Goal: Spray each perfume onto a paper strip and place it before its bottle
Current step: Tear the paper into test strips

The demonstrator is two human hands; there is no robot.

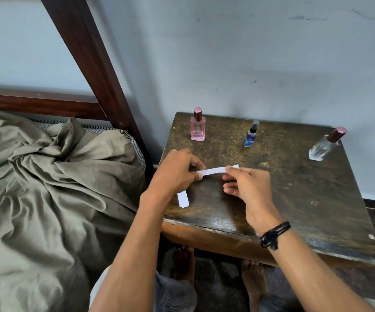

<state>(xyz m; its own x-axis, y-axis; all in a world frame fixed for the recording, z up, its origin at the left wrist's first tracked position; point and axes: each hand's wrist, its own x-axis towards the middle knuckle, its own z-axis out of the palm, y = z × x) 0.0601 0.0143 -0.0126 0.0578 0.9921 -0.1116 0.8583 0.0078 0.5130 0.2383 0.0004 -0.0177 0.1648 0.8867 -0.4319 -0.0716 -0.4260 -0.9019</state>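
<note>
Paper strip (214, 170) is pinched btwn left hand (175, 174) & right hand (248, 188), over desk (294, 181), near pink bottle (197, 129).

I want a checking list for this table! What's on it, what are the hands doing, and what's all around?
Surface: dark wooden table, worn and scuffed.
Job's things: pink bottle, blue bottle and clear bottle stand along the back; no strip lies before any; spare strips poke out under the left wrist.
Clutter: nothing seen.
Grippers: left hand and right hand each pinch an end of one paper strip.
Cables: nothing seen.
Surroundings: rumpled bed sheet, wooden bedpost, pale wall.
</note>
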